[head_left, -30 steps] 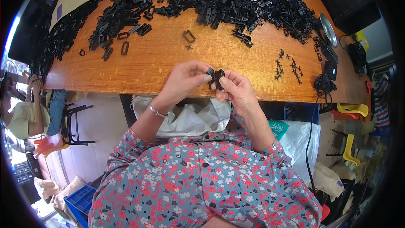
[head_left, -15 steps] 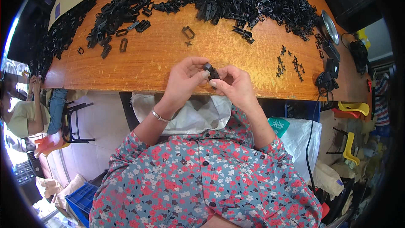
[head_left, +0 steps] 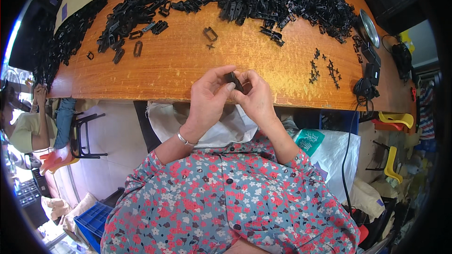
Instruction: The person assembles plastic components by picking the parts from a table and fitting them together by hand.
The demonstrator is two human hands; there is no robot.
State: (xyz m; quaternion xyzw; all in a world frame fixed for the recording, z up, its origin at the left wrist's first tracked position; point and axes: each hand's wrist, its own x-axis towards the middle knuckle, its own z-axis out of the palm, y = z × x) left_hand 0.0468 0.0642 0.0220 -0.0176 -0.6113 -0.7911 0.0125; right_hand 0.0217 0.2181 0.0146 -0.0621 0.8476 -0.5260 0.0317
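– The right hand (head_left: pixel 256 98) sits closer to the left hand (head_left: pixel 207 96) than half a second ago, hiding more of the black piece (head_left: pixel 234 81)
– How are the fingers?
– Both hands' fingertips pinch the piece over the near edge of the table (head_left: pixel 160 77); whether it's one part or several, I can't tell
– And the step?
– Two-handed handling, likely fitting or aligning; the next move seems to call for a steady pinch from both sides
– Farther out?
– A small cross (head_left: pixel 210 46), a loose frame (head_left: pixel 205 33) just past it, then the big pile of black parts (head_left: pixel 263 0)
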